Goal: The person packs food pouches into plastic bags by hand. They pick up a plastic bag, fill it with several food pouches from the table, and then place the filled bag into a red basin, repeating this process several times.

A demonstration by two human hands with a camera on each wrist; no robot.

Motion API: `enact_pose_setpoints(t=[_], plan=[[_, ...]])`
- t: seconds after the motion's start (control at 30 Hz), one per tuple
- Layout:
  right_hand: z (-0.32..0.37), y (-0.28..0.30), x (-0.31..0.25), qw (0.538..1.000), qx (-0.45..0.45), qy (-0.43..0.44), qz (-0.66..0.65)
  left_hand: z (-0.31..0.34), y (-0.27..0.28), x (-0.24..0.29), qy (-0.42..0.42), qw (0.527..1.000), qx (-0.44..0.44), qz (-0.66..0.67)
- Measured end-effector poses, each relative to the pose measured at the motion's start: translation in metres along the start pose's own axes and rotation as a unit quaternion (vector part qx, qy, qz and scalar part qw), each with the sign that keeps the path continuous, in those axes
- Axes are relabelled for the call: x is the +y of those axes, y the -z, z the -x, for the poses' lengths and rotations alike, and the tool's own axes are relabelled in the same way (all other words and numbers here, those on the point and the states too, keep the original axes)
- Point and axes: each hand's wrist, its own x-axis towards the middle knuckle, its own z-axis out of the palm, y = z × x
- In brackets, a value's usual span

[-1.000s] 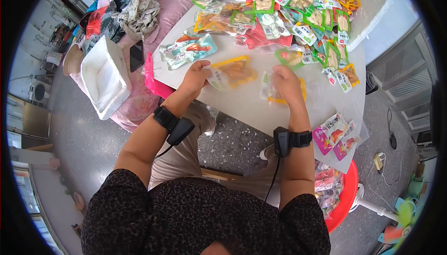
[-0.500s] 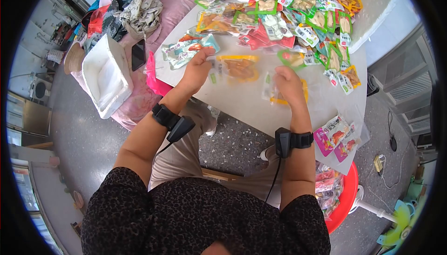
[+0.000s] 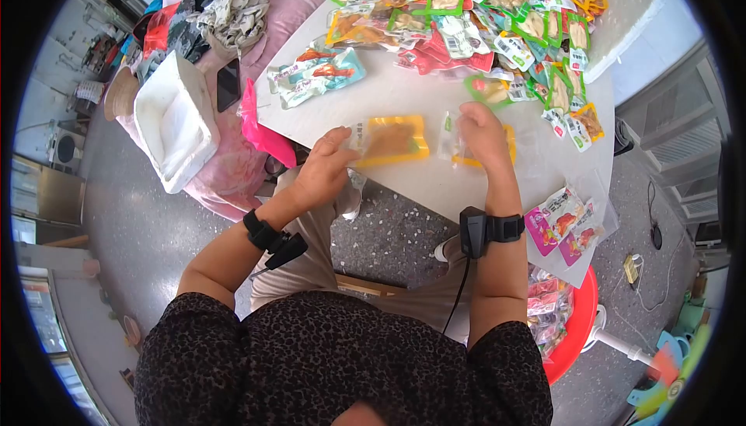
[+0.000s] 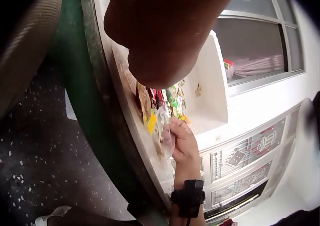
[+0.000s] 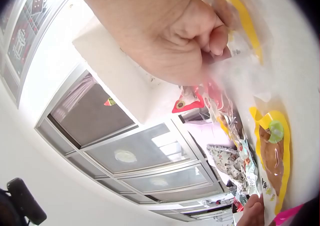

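Note:
At the near edge of the table [image 3: 303, 134], my left hand [image 3: 325, 168] pinches the pale left end of a yellow-bordered snack packet [image 3: 395, 140]. Brownish food shows through this packet's clear window; the right wrist view shows the same packet [image 5: 274, 158] with a green spot on it. To its right, my right hand [image 3: 483, 137] holds another yellow-edged packet [image 3: 509, 144], mostly covered by the fingers. In the right wrist view, that hand's fingers are curled at clear plastic [image 5: 245, 73]. A blue-white pair of packets [image 3: 317, 78] lies beyond my left hand.
A heap of packets [image 3: 505, 29] fills the table's far side beside a white foam box [image 3: 633, 29]. Two pink-white packets [image 3: 561, 220] lie at the right edge, above a red basin [image 3: 583, 325]. A pink bag [image 3: 260, 134] hangs at the left edge.
My left hand has drawn back toward my body, and the yellow-bordered packet has come down nearer the table's front edge. The right hand has stayed almost still with its packet.

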Motion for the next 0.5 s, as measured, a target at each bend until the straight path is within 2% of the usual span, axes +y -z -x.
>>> enact_pose_setpoints(t=[0.1, 0.13, 0.2, 0.3, 0.37, 0.5], plan=[[-0.001, 0.001, 0.002, 1.000, -0.002, -0.001, 0.006, 0.003, 0.004, 0.004, 0.138, 0.978, 0.000, 0.157], [-0.001, 0.001, 0.001, 1.000, 0.002, 0.006, 0.015, 0.001, 0.005, 0.004, 0.208, 0.944, 0.029, 0.253], [0.000, -0.001, 0.002, 1.000, 0.007, 0.014, 0.017, -0.006, 0.007, 0.000, 0.339, 0.832, 0.085, 0.430], [-0.002, 0.000, 0.007, 1.000, 0.000, 0.006, 0.001, -0.015, 0.023, 0.001, 0.456, 0.640, 0.111, 0.609], [-0.003, 0.001, 0.009, 1.000, -0.020, -0.017, -0.008, -0.016, 0.031, 0.008, 0.471, 0.610, 0.095, 0.630], [-0.003, 0.001, 0.010, 1.000, -0.016, -0.008, 0.009, -0.011, 0.032, 0.011, 0.502, 0.542, 0.083, 0.669]])
